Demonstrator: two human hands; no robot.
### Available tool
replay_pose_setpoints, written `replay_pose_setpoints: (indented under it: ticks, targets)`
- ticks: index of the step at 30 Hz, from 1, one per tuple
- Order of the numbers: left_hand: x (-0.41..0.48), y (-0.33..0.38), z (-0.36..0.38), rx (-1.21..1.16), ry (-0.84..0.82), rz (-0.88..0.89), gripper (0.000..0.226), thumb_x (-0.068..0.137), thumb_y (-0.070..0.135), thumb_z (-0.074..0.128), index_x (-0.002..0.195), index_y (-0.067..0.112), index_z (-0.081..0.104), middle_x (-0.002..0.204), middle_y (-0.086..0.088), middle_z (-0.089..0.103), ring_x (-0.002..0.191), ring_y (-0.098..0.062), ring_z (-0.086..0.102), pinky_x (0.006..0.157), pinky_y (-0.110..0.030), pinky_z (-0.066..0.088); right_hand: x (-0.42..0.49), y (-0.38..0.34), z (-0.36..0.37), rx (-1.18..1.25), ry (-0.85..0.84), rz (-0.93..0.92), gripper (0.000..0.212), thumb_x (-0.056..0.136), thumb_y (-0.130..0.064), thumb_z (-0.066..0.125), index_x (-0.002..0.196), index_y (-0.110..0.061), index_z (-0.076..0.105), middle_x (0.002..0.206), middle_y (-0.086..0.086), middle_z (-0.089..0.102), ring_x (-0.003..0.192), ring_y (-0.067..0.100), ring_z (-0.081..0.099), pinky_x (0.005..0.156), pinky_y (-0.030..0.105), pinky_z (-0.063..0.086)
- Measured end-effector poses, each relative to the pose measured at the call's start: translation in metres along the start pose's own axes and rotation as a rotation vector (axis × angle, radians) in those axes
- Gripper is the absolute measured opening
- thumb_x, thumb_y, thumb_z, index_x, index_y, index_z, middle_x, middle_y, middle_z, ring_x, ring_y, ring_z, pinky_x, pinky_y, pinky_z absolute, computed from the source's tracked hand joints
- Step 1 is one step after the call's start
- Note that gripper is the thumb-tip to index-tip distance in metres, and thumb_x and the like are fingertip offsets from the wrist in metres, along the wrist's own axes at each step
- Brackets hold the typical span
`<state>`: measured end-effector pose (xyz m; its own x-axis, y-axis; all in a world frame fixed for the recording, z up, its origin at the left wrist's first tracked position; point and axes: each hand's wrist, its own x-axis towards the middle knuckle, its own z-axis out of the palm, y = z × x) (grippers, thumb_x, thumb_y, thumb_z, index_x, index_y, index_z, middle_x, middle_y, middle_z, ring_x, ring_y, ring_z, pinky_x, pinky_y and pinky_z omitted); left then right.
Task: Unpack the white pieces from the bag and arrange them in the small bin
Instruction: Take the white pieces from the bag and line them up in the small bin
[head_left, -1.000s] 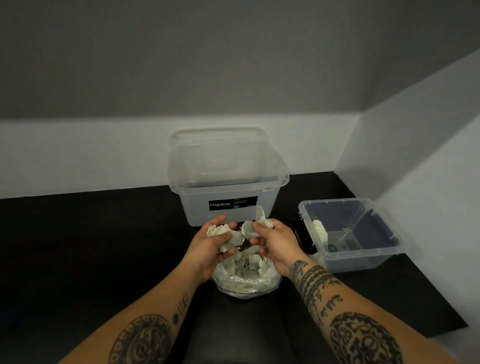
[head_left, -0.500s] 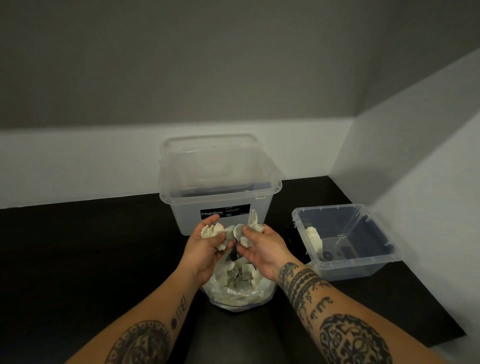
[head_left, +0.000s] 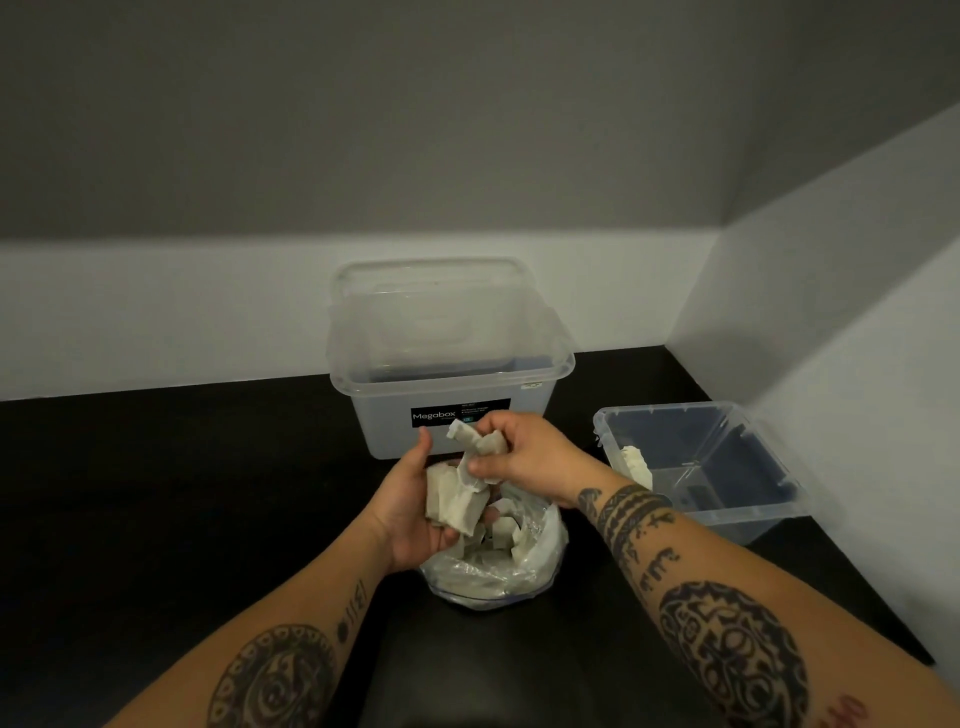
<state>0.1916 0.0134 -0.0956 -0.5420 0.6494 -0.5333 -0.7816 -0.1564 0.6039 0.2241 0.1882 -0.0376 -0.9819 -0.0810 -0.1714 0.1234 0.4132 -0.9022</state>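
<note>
Black tabletop (head_left: 208, 493), corner of grey-over-white walls; both hands hold white pieces (head_left: 454, 501) over the bag (head_left: 493, 577).
Clear bag stands open-mouthed at near centre, more pieces loose inside it. Directly above its mouth: left hand (head_left: 408, 519) palm up, fingers curled under a small stack of the pieces. Right hand (head_left: 524, 454) just beyond it, thumb and fingertips pinching a couple more, these touching the top of the left hand's stack. Small bin (head_left: 753, 514) sits to the right of the bag and apart from it, clear, lidless; one pale cluster (head_left: 636, 462) leans against its wall on the bag side, count unclear. Large bin (head_left: 447, 436) behind the bag, near it, translucent, black label (head_left: 460, 413) reading "Megabox" facing the camera. Clear lid (head_left: 431, 291) rises above the large bin's rim at its far side.
</note>
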Motion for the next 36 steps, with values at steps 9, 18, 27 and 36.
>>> replay_pose_setpoints:
  ticks: [9, 18, 27, 36]
  targets:
    - [-0.008, -0.003, 0.001, -0.085, -0.121, 0.036, 0.06, 0.085, 0.062, 0.067, 0.12, 0.013, 0.07, 0.102, -0.008, 0.07, 0.072, -0.019, 0.07, 0.041, -0.019, 0.05, -0.004, 0.01, 0.015, 0.196, 0.323, 0.019, 0.014, 0.089, -0.014, 0.077, 0.098, -0.012, 0.068, 0.085, -0.001, 0.072, 0.073, 0.009, 0.068, 0.064, 0.024, 0.057]
    - [-0.003, -0.006, 0.004, -0.033, 0.084, 0.286, 0.052, 0.094, -0.006, 0.062, 0.136, 0.025, 0.056, 0.118, -0.007, 0.076, 0.088, -0.021, 0.073, 0.08, -0.046, 0.06, -0.013, 0.022, 0.021, 0.667, 0.473, 0.25, 0.023, 0.087, -0.009, 0.078, 0.106, -0.004, 0.066, 0.104, 0.018, 0.074, 0.086, 0.026, 0.072, 0.071, 0.035, 0.061]
    - [-0.004, -0.015, 0.026, 0.229, 0.223, 0.434, 0.025, 0.093, 0.016, 0.074, 0.116, 0.021, 0.067, 0.093, -0.002, 0.076, 0.078, -0.012, 0.073, 0.067, -0.027, 0.056, -0.018, 0.026, 0.039, 0.844, 0.47, 0.304, 0.025, 0.089, -0.009, 0.076, 0.111, -0.002, 0.066, 0.106, 0.018, 0.076, 0.098, 0.031, 0.075, 0.086, 0.039, 0.062]
    - [-0.007, -0.01, 0.02, 0.138, 0.323, 0.501, 0.008, 0.092, 0.015, 0.073, 0.098, 0.019, 0.073, 0.087, -0.005, 0.073, 0.08, -0.019, 0.068, 0.069, -0.034, 0.054, -0.03, 0.031, 0.033, 0.424, 0.399, 0.177, 0.014, 0.098, -0.028, 0.066, 0.1, -0.014, 0.068, 0.095, 0.009, 0.071, 0.073, 0.017, 0.067, 0.065, 0.027, 0.058]
